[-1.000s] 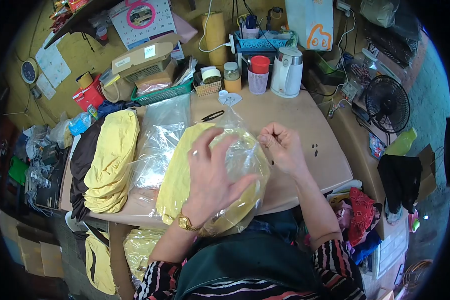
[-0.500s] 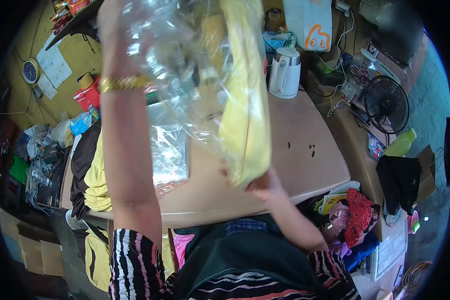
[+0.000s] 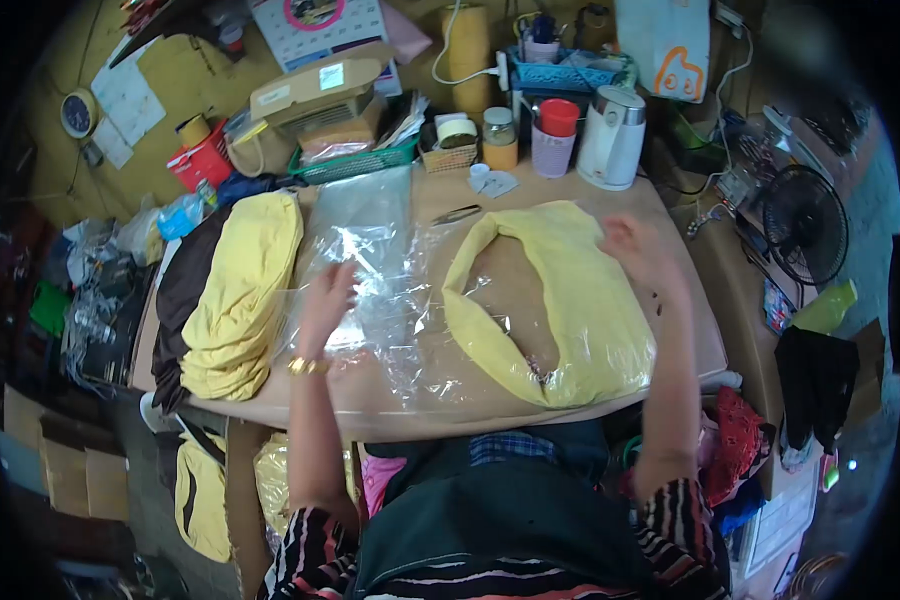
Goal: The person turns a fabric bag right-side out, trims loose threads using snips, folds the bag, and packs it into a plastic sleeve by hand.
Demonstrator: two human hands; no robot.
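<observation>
A yellow garment (image 3: 600,310) lies on the table inside a clear plastic bag, its folded band making a loop on the left. The bag's loose clear part (image 3: 425,345) spreads left from it. My left hand (image 3: 328,305) is over the left edge of the clear plastic, fingers apart, holding nothing that I can see. At the garment's upper right edge is my right hand (image 3: 642,255), slightly blurred, with its fingers loosely apart. A stack of flat clear bags (image 3: 370,215) lies beyond my left hand. Tweezers (image 3: 457,214) rest behind the bagged garment.
Folded yellow garments (image 3: 245,290) lie at the table's left beside dark cloth (image 3: 185,290). Along the back stand a green basket (image 3: 355,160), a jar (image 3: 499,140), a lidded cup (image 3: 553,140) and a white kettle (image 3: 612,140). A black fan (image 3: 805,225) is on the right.
The bagged yellow garment, held up in both hands before, now lies flat on the table. Both hands have come off it and moved apart to either side.
</observation>
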